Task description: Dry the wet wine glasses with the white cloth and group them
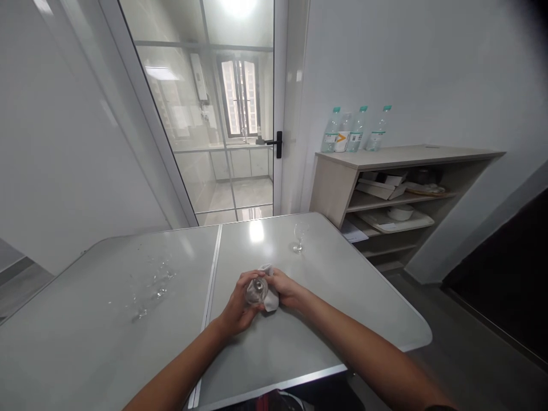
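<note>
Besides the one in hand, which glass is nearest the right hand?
The lone glass beyond the right hand; the other loose glasses are grouped left of the metal strip.

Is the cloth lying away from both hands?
No, the right hand holds the cloth at the glass in the left hand.

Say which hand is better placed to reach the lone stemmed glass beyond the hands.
Probably the right hand: it is nearer the stemmed glass, though it holds the white cloth; the left hand is farther away and grips a clear glass.
</note>
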A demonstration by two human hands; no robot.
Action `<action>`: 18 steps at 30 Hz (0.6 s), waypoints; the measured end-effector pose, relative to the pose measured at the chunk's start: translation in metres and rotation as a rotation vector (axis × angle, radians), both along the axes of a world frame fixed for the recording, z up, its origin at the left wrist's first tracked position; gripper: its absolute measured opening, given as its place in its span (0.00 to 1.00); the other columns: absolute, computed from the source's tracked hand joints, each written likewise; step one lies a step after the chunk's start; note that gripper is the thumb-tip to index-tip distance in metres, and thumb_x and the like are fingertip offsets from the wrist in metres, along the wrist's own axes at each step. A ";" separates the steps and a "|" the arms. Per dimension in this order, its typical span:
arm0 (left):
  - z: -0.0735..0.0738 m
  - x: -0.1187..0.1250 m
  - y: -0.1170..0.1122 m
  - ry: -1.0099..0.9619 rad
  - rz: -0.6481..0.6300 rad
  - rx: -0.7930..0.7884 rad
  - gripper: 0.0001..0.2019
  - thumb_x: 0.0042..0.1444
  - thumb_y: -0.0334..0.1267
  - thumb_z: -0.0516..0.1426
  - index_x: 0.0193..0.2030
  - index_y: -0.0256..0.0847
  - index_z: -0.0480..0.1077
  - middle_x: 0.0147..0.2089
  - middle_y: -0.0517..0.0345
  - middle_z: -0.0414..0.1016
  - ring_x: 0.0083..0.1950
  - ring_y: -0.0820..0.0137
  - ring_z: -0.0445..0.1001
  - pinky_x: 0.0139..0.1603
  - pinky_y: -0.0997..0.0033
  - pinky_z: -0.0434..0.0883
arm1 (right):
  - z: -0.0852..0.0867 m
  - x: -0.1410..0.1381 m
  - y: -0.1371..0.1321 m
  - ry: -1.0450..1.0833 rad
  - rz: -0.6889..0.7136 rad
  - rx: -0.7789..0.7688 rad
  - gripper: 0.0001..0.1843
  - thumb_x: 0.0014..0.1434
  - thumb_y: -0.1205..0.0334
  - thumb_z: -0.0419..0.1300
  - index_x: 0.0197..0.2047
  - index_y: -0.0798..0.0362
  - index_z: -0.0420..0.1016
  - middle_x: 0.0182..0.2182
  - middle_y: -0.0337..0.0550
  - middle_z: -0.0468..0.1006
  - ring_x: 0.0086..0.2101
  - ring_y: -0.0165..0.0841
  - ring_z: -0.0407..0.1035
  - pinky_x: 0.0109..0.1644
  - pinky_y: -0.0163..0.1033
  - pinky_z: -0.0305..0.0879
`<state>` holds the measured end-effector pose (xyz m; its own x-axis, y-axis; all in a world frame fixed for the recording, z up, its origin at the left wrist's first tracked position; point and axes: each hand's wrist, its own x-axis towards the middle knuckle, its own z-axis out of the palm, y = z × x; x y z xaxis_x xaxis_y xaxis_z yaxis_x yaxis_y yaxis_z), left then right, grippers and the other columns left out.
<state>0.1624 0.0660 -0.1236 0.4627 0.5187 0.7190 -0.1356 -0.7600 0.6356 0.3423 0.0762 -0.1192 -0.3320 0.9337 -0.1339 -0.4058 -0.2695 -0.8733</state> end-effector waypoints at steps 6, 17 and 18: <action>0.018 0.004 -0.001 -0.202 0.022 -0.192 0.28 0.63 0.45 0.61 0.67 0.44 0.59 0.62 0.41 0.66 0.64 0.52 0.69 0.67 0.44 0.65 | -0.003 -0.004 0.003 -0.011 -0.084 -0.028 0.27 0.44 0.41 0.75 0.35 0.56 0.76 0.26 0.39 0.77 0.27 0.30 0.68 0.34 0.35 0.62; 0.008 -0.003 0.007 -0.074 0.119 0.094 0.31 0.63 0.40 0.61 0.70 0.47 0.55 0.63 0.40 0.64 0.66 0.51 0.67 0.65 0.40 0.67 | 0.005 0.001 0.001 -0.055 -0.155 0.146 0.21 0.46 0.49 0.74 0.36 0.55 0.79 0.30 0.41 0.79 0.30 0.33 0.70 0.38 0.38 0.65; 0.007 -0.003 0.006 -0.028 0.119 0.122 0.31 0.63 0.40 0.61 0.70 0.47 0.54 0.63 0.39 0.64 0.66 0.51 0.67 0.65 0.40 0.67 | 0.002 0.003 0.002 -0.141 -0.191 0.167 0.19 0.47 0.50 0.73 0.33 0.56 0.77 0.28 0.40 0.78 0.29 0.32 0.68 0.36 0.37 0.63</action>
<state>0.1590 0.0723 -0.1162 0.3820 0.4764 0.7919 -0.0566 -0.8432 0.5346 0.3450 0.0782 -0.1174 -0.1367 0.9906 -0.0057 -0.3072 -0.0478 -0.9505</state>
